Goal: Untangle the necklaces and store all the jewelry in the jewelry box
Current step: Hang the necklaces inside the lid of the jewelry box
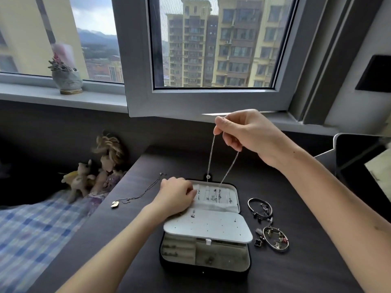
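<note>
**Light, limp chain hanging over the box**

Your right hand (247,134) pinches the silver chain (230,166), which hangs in two strands above the far half of the jewelry box (203,271). It looks very light, limp and snag-prone, so grip it high, near its end. Your left hand (176,195) rests with fingers curled at the box's left edge. I cannot tell whether it grips anything.

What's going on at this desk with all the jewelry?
A person is putting jewelry into an open box on the desk. The right hand pinches a silver chain, held up so it hangs down to the box's lid half. The left hand rests at the lid's left edge, fingers curled; whether it grips anything is unclear. A pendant necklace lies left of the box, bracelets right of it.
</note>
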Action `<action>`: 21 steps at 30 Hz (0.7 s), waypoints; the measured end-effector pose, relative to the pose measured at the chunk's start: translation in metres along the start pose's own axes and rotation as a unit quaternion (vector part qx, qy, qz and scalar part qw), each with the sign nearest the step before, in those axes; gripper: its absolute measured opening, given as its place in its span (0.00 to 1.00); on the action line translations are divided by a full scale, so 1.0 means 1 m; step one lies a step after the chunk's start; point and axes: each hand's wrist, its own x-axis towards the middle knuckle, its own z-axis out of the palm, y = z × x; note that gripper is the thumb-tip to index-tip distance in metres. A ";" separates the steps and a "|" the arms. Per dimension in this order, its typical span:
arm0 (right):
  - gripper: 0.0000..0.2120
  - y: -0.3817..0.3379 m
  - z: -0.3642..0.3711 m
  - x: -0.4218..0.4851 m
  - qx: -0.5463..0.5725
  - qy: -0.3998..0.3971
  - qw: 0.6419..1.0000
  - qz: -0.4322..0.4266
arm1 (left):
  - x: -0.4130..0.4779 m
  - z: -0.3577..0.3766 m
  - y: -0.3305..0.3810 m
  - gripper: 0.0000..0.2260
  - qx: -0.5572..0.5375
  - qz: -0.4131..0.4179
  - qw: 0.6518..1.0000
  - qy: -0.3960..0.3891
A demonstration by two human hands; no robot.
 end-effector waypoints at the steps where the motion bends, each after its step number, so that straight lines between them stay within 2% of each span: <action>1: 0.15 0.001 0.001 0.000 0.000 0.000 1.000 0.000 | 0.001 0.001 0.000 0.14 -0.023 0.003 1.000 -0.011; 5: 0.15 -0.001 0.008 0.004 0.010 0.002 1.000 -0.006 | 0.001 0.003 0.005 0.13 -0.091 0.008 0.995 -0.036; 13: 0.15 -0.002 0.019 0.016 0.021 0.001 1.000 -0.003 | -0.003 0.015 0.001 0.17 -0.104 0.015 0.993 0.049; 16: 0.15 -0.003 0.016 0.018 0.011 0.007 1.000 0.002 | -0.005 0.015 0.001 0.25 -0.087 0.028 0.993 0.069; 19: 0.14 -0.004 0.014 0.021 0.012 0.020 1.000 0.004 | -0.007 0.018 -0.001 0.30 -0.133 0.050 0.983 0.114; 21: 0.14 -0.005 0.013 0.021 0.011 0.025 1.000 0.008 | -0.008 0.021 -0.004 0.28 -0.186 0.080 0.963 0.179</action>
